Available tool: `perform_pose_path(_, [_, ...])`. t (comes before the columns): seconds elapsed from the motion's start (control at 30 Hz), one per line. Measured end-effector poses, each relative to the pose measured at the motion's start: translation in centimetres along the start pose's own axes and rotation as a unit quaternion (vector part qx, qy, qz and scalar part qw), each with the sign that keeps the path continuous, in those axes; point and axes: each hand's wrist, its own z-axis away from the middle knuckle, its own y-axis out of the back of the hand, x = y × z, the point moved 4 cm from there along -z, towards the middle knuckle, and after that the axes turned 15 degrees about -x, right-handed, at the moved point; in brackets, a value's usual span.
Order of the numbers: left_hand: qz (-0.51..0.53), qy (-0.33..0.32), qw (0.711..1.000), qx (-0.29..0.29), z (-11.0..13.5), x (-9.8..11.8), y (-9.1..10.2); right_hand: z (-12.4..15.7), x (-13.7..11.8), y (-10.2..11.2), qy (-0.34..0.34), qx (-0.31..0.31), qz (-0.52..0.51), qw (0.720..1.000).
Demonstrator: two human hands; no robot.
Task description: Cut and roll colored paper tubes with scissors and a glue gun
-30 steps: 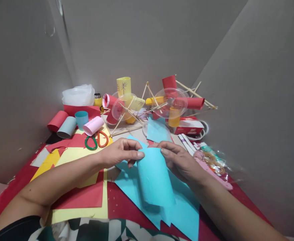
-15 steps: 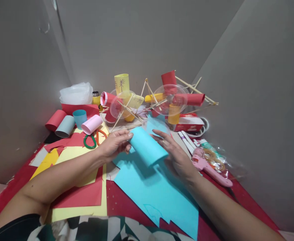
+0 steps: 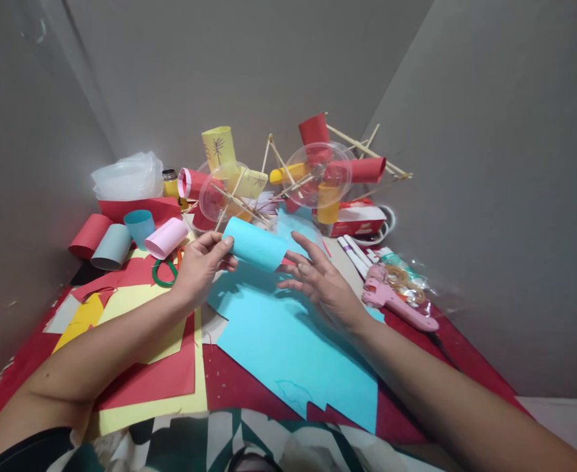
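A light-blue paper tube (image 3: 255,245) is pinched at its left end by my left hand (image 3: 204,263), thumb on the outside. It lies nearly sideways, held above a blue paper sheet (image 3: 303,351) with a jagged cut edge and a pencil-like outline. My right hand (image 3: 320,278) is at the tube's right end with its fingers spread; one or more fingertips are at the opening, and I cannot tell whether they touch it. Under my left forearm lie yellow and red paper sheets (image 3: 155,373). Scissors with a green handle loop (image 3: 164,273) rest just beyond my left hand.
Paper tubes, among them a pink one (image 3: 166,238) and a grey one (image 3: 112,246), lie at the left. Stick-and-cup structures with a clear plastic lid (image 3: 318,175) stand at the back. A pink glue gun (image 3: 399,303) and white markers (image 3: 355,254) lie at the right.
The blue tube has moved left and up in view and turned closer to level. My right hand's fingers have spread wider at its right end. The whole view has shifted slightly.
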Motion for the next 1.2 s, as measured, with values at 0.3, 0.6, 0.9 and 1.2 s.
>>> perform_pose_path(0.3, [-0.161, -0.020, 0.986, -0.029, 1.5, -1.0, -1.4, -0.3, 1.1, 0.2, -0.059, 0.047, -0.024, 0.997])
perform_pose_path(0.6, [-0.309, -0.097, 0.944, -0.066, 2.3, -2.3, -1.0, -0.8, 1.8, 0.1, -0.092, 0.040, -0.148, 0.984])
perform_pose_path(0.9, [-0.185, 0.021, 0.982, -0.025, 1.8, -2.2, -1.4, -0.8, 2.1, 0.2, -0.079, 0.037, -0.155, 0.984])
perform_pose_path(1.2, [-0.170, 0.056, 0.983, -0.038, 1.6, -2.0, -1.5, -0.8, 1.4, 0.1, -0.052, 0.042, -0.136, 0.989])
